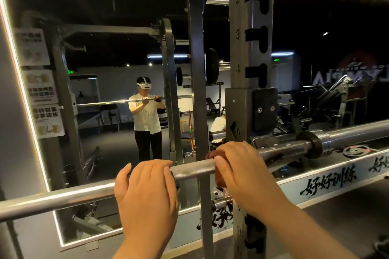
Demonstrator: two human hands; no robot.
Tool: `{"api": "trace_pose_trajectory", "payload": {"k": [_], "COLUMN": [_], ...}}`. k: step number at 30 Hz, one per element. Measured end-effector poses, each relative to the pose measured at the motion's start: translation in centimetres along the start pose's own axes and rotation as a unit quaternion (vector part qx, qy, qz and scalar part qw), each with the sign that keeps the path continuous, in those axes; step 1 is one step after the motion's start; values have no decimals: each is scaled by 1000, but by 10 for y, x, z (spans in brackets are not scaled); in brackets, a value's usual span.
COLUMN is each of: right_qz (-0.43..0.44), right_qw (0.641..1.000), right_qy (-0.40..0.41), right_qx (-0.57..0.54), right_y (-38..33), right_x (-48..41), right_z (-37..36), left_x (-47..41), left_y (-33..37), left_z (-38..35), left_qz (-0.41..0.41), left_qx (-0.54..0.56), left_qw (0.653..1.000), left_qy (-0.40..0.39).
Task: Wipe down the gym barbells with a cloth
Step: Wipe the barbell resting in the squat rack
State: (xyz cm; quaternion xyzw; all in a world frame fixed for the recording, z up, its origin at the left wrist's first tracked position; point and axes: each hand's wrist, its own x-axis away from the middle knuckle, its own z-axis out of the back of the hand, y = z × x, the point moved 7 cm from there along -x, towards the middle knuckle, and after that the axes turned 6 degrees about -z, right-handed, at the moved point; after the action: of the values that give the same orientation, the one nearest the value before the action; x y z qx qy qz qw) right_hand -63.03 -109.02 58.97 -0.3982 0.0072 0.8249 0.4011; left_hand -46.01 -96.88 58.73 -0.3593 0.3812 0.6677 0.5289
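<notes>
A steel barbell runs across the view from lower left to upper right, resting on a rack hook. My left hand curls over the bar just left of its knurled section. My right hand wraps a reddish-brown cloth around the bar to the right of the knurling, next to the rack upright. Most of the cloth is hidden under my fingers; a fold shows above and below the bar.
The grey rack upright with numbered holes stands right behind my right hand. The barbell's sleeve and collar extend to the right. A large wall mirror faces me, showing a person's reflection and gym machines. A small plate lies on the floor at right.
</notes>
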Motion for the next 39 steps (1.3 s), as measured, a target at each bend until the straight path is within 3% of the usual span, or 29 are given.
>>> {"api": "trace_pose_trajectory", "payload": {"k": [3, 6, 10, 12, 15, 19, 22, 28, 34, 39], "right_qz": [-46, -83, -35, -28, -56, -77, -22, -28, -48, -2], "right_qw": [998, 993, 983, 976, 981, 986, 986, 998, 989, 993], "right_qy": [-22, 21, 32, 76, 103, 142, 165, 35, 141, 115], "right_qx": [21, 77, 177, 200, 155, -36, 27, 53, -14, 34], "right_y": [27, 25, 17, 25, 31, 29, 26, 30, 20, 19], "right_x": [-9, -1, 8, 5, 7, 26, 34, -13, 26, 6], "right_z": [14, 12, 3, 16, 16, -3, 2, 15, -1, 9], "left_x": [2, 4, 6, 6, 7, 7, 8, 6, 8, 8], "left_y": [-1, -1, -2, -3, -3, -4, -3, 0, -2, -2], "left_z": [-2, -3, -5, -6, -6, -8, -10, -5, -6, -6], "left_qz": [-8, -15, -19, -22, -23, -23, -31, -22, -26, -31], "left_qx": [-14, -28, -34, -35, -38, -42, -48, -35, -36, -38], "left_qw": [1000, 999, 999, 999, 999, 999, 998, 999, 999, 998], "left_qy": [3, 10, 14, 15, 16, 13, 13, 26, 23, 33]}}
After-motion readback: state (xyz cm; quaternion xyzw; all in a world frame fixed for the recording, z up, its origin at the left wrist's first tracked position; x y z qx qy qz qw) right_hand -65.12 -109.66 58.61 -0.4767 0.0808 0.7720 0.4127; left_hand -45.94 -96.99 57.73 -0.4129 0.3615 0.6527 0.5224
